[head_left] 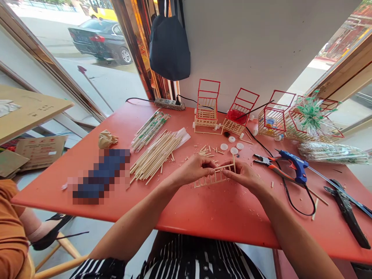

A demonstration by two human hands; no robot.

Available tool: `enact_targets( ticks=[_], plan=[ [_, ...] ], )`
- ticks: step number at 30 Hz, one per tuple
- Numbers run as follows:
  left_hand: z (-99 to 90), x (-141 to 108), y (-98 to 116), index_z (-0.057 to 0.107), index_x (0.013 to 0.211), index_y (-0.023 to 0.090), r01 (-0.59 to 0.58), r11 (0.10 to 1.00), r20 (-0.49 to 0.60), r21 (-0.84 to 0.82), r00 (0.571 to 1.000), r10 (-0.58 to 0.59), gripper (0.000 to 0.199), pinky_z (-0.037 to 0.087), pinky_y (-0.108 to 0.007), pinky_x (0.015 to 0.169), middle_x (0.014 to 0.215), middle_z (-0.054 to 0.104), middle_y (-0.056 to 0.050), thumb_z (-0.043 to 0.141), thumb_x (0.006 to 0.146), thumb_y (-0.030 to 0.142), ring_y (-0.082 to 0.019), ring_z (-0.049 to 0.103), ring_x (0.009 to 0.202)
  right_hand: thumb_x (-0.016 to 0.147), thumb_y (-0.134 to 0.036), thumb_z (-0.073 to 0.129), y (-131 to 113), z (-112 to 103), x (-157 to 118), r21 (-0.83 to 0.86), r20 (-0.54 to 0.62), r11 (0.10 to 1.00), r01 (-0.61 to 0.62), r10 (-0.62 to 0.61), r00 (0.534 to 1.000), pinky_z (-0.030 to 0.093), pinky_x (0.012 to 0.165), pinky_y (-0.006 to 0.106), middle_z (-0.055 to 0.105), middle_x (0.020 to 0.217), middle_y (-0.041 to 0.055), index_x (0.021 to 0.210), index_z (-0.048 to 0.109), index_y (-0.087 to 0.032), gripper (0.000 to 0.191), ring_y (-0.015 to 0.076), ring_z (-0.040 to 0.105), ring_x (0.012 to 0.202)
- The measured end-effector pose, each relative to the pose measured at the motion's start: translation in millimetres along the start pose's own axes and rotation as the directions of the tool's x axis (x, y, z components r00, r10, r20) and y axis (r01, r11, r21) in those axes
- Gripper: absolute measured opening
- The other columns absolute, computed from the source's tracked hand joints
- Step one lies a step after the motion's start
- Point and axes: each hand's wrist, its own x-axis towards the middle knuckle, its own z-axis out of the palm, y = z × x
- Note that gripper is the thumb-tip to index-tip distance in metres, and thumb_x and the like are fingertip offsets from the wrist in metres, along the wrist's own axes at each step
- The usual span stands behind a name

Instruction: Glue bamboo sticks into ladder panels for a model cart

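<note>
A small wooden stick frame (213, 179) with several crossbars is held between both hands, low over the red table (200, 217). My left hand (197, 168) pinches its upper left part, fingers bent together. My right hand (241, 173) grips the right end, where one short stick points upward. Behind the hands lie short cut sticks (207, 150) and white round caps (234, 150). A pile of long wooden sticks (157, 155) rests to the left of my left hand. Some fingertips are hidden behind the frame.
Pliers (273, 166), a blue glue gun (295, 162) with its cable, and a black tool (347, 213) lie at right. Small cart-like stick models (206, 112) stand along the back. Wrapped sticks (151, 130) and a pixelated dark item (101, 176) are at left. A person's orange sleeve (10, 224) shows lower left.
</note>
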Motion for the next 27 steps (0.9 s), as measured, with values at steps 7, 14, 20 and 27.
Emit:
enact_targets(
  ticks=[7, 14, 20, 27],
  plan=[
    [1.5, -0.1, 0.8, 0.08, 0.089, 0.015, 0.022, 0.999, -0.015, -0.035, 1.0, -0.022, 0.013, 0.043, -0.021, 0.061, 0.068, 0.068, 0.002, 0.068, 0.085, 0.018, -0.01, 0.056, 0.062, 0.074, -0.065, 0.083, -3.1, 1.5, -0.5, 0.093, -0.017, 0.996, 0.005, -0.003, 1.0, 0.036, 0.062, 0.028, 0.06, 0.075, 0.0004, 0.095, 0.075, -0.019, 0.051, 0.0143, 0.048, 0.068],
    [2.1, 0.4, -0.3, 0.08, 0.091, 0.014, 0.014, 0.999, 0.0, -0.042, 1.0, -0.014, 0.013, 0.041, -0.02, 0.06, 0.068, 0.066, 0.003, 0.068, 0.086, 0.018, -0.009, 0.053, 0.061, 0.069, -0.062, 0.089, -2.7, 1.4, -0.7, 0.141, -0.025, 0.99, -0.009, 0.012, 1.0, 0.037, 0.064, 0.029, 0.064, 0.076, 0.0009, 0.094, 0.076, -0.019, 0.051, 0.0148, 0.05, 0.07],
    [3.0, 0.9, -2.2, 0.079, 0.087, 0.014, -0.014, 0.999, -0.001, -0.034, 1.0, 0.014, 0.014, 0.042, -0.022, 0.062, 0.071, 0.069, 0.001, 0.067, 0.083, 0.019, -0.011, 0.058, 0.066, 0.073, -0.068, 0.083, -2.5, 0.4, -1.0, 0.098, -0.011, 0.995, 0.007, -0.006, 1.0, 0.036, 0.064, 0.03, 0.06, 0.075, 0.0006, 0.091, 0.075, -0.02, 0.052, 0.0149, 0.048, 0.069],
    [5.0, 2.2, -5.6, 0.078, 0.085, 0.014, 0.009, 0.998, -0.001, -0.056, 1.0, -0.009, 0.013, 0.044, -0.023, 0.064, 0.071, 0.069, 0.001, 0.068, 0.083, 0.022, -0.012, 0.058, 0.067, 0.073, -0.072, 0.082, 0.8, -0.4, 0.2, 0.063, -0.027, 0.998, 0.015, -0.013, 1.0, 0.038, 0.063, 0.03, 0.058, 0.072, 0.0005, 0.088, 0.074, -0.021, 0.054, 0.0154, 0.048, 0.067]
  ],
)
